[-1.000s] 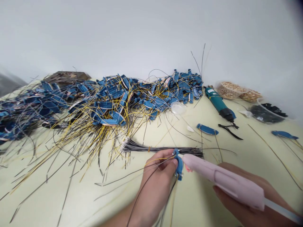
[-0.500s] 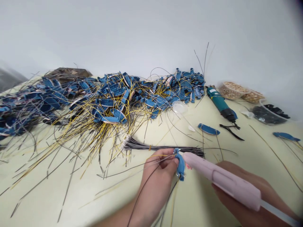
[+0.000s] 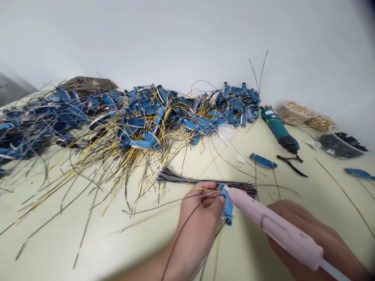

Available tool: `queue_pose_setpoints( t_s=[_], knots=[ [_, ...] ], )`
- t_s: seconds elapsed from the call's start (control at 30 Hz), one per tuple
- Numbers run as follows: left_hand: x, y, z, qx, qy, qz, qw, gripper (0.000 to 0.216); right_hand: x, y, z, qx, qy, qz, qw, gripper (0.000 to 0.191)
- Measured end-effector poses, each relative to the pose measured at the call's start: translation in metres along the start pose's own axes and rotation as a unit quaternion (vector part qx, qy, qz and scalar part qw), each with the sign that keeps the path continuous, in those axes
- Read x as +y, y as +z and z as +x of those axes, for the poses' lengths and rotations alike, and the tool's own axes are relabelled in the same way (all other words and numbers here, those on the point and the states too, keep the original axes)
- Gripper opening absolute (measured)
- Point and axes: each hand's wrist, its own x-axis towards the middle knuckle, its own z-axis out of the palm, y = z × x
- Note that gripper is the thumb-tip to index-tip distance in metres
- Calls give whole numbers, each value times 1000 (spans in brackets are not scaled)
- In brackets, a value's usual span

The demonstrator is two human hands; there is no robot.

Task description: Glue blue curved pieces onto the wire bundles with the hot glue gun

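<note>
Pink glue gun (image 3: 272, 222) nosed to the upper end of a blue plastic piece (image 3: 227, 207)

On my feed the left hand (image 3: 199, 214) reaches in from the bottom edge, its forearm slanting up and to the right. I have thumb and fingers pinched narrow on the piece's upper left side, the thumb pad against its near edge and the other fingers curled beyond it. The piece is near the middle of my view, leaning slightly, its lower end hanging below the grip. Thin wires (image 3: 161, 205) trail leftward from its top, and others drop from its lower end.

The right hand (image 3: 310, 230) enters from the lower right, wrapped around the glue gun from the far side. The gun's body hides most of those fingers, so I cannot tell whether one is pressing a trigger. The gun slopes up to the left; its tip is at the piece, touching or just beside it, I can't say which. A pale glue stick (image 3: 334, 269) pokes from its back.

Just beyond the left fingertips lies a tied wire bundle (image 3: 205, 182). Farther back I see a tangled heap of blue parts (image 3: 146, 109), with a green screwdriver (image 3: 277, 127) to its right.
</note>
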Motion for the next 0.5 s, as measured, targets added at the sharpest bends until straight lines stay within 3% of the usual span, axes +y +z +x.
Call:
queue_pose_setpoints(
  t_s=[0.13,0.27,0.5],
  knots=[
    [-1,0,-1,-9,3,8,1000,30,-5,3,5,68,39,18,997,12],
    [-2,-2,-2,-9,-2,-7,1000,34,-9,5,9,101,34,17,994,19],
    [-3,-2,-1,-8,-3,-7,1000,32,1,5,1,40,-45,-8,998,12]
  ],
)
